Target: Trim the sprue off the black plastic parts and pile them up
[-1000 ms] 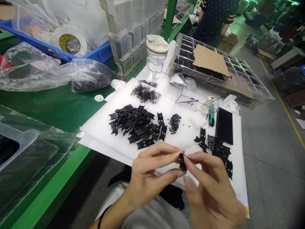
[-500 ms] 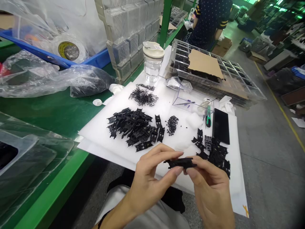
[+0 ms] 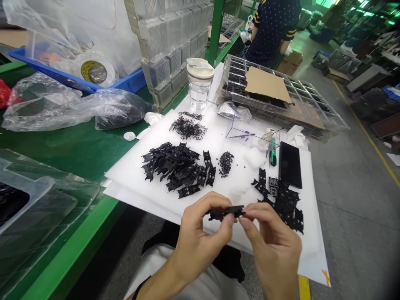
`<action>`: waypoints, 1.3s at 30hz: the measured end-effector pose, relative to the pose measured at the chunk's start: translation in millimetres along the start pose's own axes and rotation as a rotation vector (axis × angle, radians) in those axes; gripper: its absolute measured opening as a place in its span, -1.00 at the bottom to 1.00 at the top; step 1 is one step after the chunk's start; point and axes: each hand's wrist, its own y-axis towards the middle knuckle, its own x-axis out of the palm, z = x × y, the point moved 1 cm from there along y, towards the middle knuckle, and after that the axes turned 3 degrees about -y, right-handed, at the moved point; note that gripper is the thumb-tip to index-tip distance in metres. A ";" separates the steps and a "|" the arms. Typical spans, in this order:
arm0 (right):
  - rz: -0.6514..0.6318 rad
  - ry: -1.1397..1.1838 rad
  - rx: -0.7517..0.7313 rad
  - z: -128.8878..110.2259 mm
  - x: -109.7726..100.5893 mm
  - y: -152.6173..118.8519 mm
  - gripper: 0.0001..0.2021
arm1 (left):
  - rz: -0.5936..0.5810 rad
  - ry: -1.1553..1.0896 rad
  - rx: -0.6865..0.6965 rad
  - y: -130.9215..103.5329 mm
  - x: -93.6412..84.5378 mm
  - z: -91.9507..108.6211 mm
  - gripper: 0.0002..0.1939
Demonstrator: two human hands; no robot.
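Note:
Between both hands, above the near edge of the white foam sheet [image 3: 228, 187], is a flat black plastic part [image 3: 225, 212]. My left hand [image 3: 203, 233] pinches it between thumb and fingers. At its right end, the thumb and fingertips of my right hand [image 3: 271, 237] close on it too; whether they hold a smaller piece there is hidden. A big pile of similar black plastic parts [image 3: 171, 164] lies ahead to the left. Another pile of black parts [image 3: 286, 204] lies to the right. Tiny black pieces [image 3: 225, 163] and thin black wire-like pieces [image 3: 188, 126] form heaps farther back.
A lidded glass jar [image 3: 200, 85] stands at the back. Beside the right pile lie a black phone-like slab [image 3: 290, 164] and a green cutter [image 3: 273, 152]. Stacked clear trays [image 3: 281, 104] fill the back right. A person [image 3: 271, 31] stands beyond them.
The black part has shifted slightly left with my left hand. My right fingers have slid to its right end, leaving more of the part uncovered.

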 end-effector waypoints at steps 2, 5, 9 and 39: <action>0.162 -0.121 -0.114 7.3 -1.3 1.6 -0.83 | 0.021 -0.031 -0.140 -1.2 -0.5 -3.1 -0.91; 0.247 -0.389 -0.184 24.8 -0.6 12.4 -0.57 | 0.040 -0.109 -0.333 -5.1 -0.8 -16.0 -0.75; 0.036 -0.650 -0.141 48.0 6.4 30.4 -0.53 | -0.010 -0.223 -0.453 -10.1 1.0 -38.1 -0.67; 0.239 0.561 0.073 73.7 -25.1 6.4 -0.68 | 0.088 0.141 -0.624 2.1 11.5 -21.0 -0.86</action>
